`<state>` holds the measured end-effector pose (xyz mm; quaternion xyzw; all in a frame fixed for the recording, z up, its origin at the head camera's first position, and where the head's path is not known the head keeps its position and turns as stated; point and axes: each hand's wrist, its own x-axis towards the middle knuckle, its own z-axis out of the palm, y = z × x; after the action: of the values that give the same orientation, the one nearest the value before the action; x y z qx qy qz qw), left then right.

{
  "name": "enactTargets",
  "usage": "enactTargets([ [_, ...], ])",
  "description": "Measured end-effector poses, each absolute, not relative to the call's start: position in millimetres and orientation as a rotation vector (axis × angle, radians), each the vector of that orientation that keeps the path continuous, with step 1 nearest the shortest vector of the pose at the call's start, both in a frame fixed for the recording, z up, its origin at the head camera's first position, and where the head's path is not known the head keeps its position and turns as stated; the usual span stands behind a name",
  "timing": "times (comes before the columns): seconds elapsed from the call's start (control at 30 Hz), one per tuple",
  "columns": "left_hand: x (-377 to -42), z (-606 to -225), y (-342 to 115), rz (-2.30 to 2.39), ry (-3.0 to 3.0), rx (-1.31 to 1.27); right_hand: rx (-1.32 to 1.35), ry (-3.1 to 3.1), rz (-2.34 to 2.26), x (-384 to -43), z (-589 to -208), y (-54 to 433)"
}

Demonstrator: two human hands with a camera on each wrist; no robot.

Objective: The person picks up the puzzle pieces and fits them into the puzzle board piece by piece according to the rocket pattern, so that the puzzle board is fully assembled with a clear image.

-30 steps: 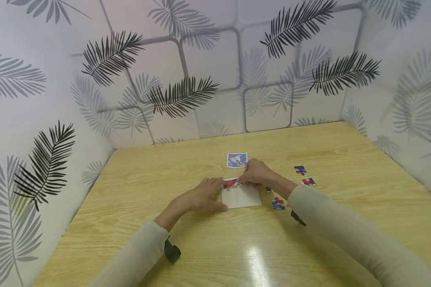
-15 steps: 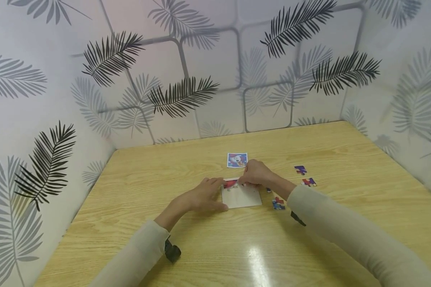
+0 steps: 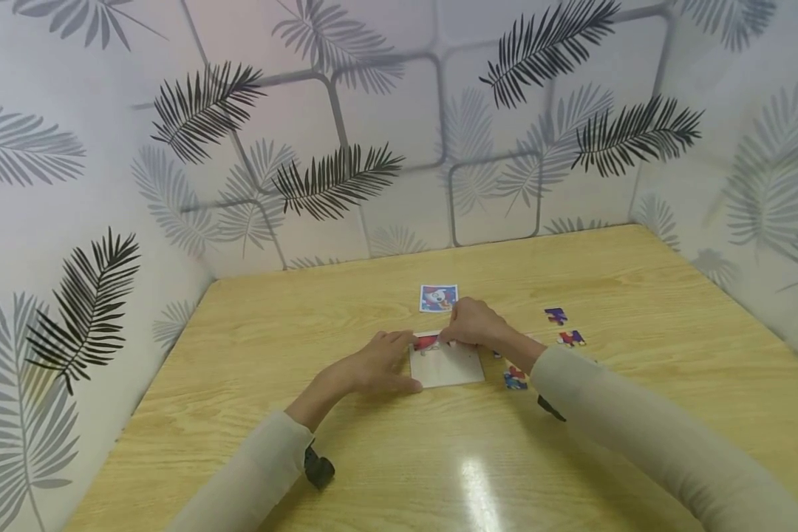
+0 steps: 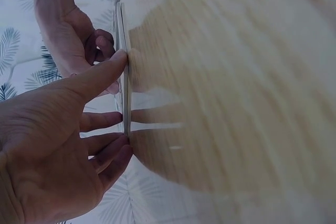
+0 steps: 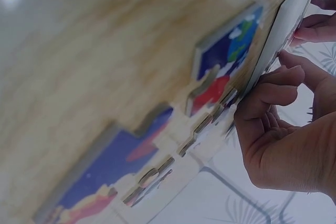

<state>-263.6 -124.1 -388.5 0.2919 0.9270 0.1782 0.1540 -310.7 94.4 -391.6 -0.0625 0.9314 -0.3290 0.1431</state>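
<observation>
My left hand [image 3: 380, 362] rests spread along the left side of a white puzzle board [image 3: 448, 371], thumb at the near corner, fingers at the far one. In the left wrist view its thumb [image 4: 113, 66] and fingertips meet the thin edge of the board. A red puzzle piece [image 3: 426, 341] lies in the board's far left corner. Right beside it my right hand [image 3: 477, 324], its fingers curled, pinches a puzzle piece low at the board's far edge; most of this piece is hidden by the fingers. The right wrist view shows the curled fingers [image 5: 268, 98] close against the board.
A small picture card [image 3: 438, 298] with a white cartoon dog lies beyond the board. Loose puzzle pieces lie to the right: a purple one [image 3: 556, 316], a red and purple one [image 3: 572, 338] and a blue and red one [image 3: 515, 380]. A patterned wall [image 3: 399, 222] borders the wooden table [image 3: 399, 458].
Both hands stay at the board in nearly the same place. The right fingers have shifted only slightly at its far edge; the camera view has tilted a little.
</observation>
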Motion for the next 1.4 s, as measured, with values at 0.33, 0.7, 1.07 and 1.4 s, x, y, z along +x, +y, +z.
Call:
enactTargets([
  [0.33,-264,-390,-122,0.496,2.657,0.835,-0.19,2.649,-1.03,-313,-390,103],
  [0.7,-268,-389,-121,0.465,2.677,0.828,-0.206,2.4,-1.29,-315,-367,125],
  [1.07,-265,-387,-120,0.475,2.681,0.802,-0.224,2.307,-1.381,-316,-365,153],
  [1.4,-264,-390,-123,0.474,2.672,0.803,-0.267,2.279,-1.434,-310,-364,174],
])
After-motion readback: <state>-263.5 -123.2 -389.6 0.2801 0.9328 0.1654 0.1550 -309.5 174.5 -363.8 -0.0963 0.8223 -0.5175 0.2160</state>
